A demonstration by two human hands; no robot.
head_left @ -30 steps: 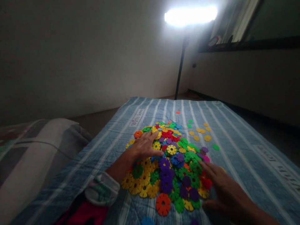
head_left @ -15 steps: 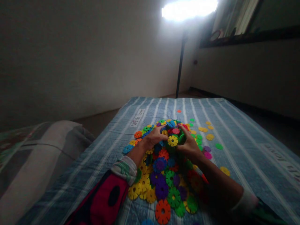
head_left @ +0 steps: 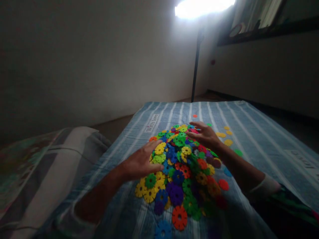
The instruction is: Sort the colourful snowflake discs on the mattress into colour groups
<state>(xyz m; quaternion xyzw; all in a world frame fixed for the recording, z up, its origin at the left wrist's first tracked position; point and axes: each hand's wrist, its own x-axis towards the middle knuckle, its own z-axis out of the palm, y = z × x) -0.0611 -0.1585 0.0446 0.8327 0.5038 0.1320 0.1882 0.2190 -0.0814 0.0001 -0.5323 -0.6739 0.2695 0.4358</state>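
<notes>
A heap of notched plastic discs, shaped like flowers or snowflakes, lies on the striped blue bedsheet [head_left: 139, 139]. Yellow, green, blue, purple and red-orange ones show, such as an orange disc [head_left: 179, 217] at the near edge and a purple disc [head_left: 175, 194] behind it. At the heap's left side is my left hand [head_left: 143, 161], its fingers apart and nothing held. My right hand [head_left: 203, 133] hovers by the far right part of the heap, fingers spread and holding nothing. Close to its fingertips lies a green disc [head_left: 179, 139]. Whether either hand touches discs I cannot tell.
Loose yellow discs [head_left: 228, 142] and a green disc [head_left: 238, 152] lie scattered to the right. A bright lamp [head_left: 204, 8] on a dark pole [head_left: 196, 69] stands beyond the bed's far end. Folded bedding [head_left: 72, 159] is at left, with walls behind.
Both hands have moved apart and let go of the bunch of discs between them. The left came nearer and left; the right shifted slightly farther away. Discs in the heap have shifted.
</notes>
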